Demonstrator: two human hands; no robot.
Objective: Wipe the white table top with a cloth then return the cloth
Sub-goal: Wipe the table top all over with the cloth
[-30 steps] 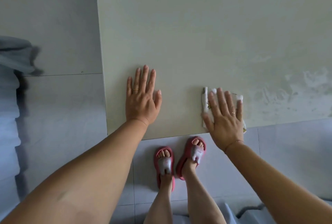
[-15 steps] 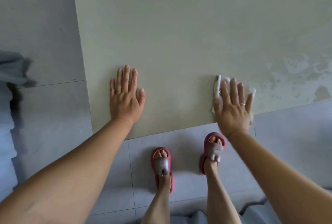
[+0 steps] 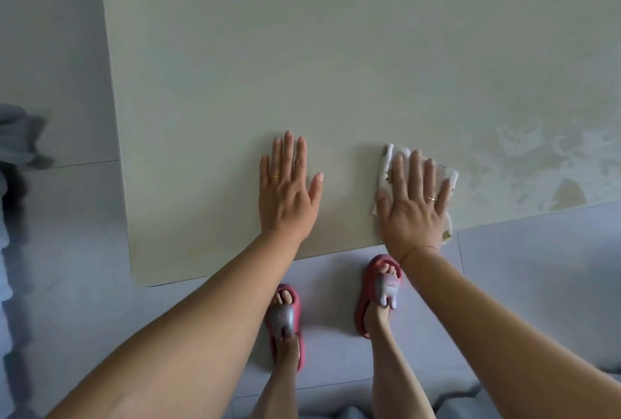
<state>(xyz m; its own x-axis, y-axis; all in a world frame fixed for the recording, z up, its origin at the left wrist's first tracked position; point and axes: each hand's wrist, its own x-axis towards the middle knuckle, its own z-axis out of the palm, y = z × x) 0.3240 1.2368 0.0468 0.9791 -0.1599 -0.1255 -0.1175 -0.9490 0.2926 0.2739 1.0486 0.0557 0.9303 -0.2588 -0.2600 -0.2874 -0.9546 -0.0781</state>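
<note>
The white table top (image 3: 302, 66) fills the upper part of the head view. A white cloth (image 3: 388, 163) lies flat near its front edge, mostly hidden under my right hand (image 3: 411, 203), which presses on it with fingers spread. My left hand (image 3: 285, 190) rests palm down on the bare table to the left of the cloth, fingers apart, holding nothing. Wet streaks (image 3: 537, 163) mark the surface to the right of the cloth.
The table's left edge (image 3: 116, 136) and front edge (image 3: 336, 252) border a grey tiled floor (image 3: 60, 250). My feet in red slippers (image 3: 285, 324) stand just in front of the table. Grey fabric (image 3: 16, 136) lies at the far left.
My right hand has slid the cloth a little along the front edge, and my right foot has stepped to the right. The left hand stays flat on the table.
</note>
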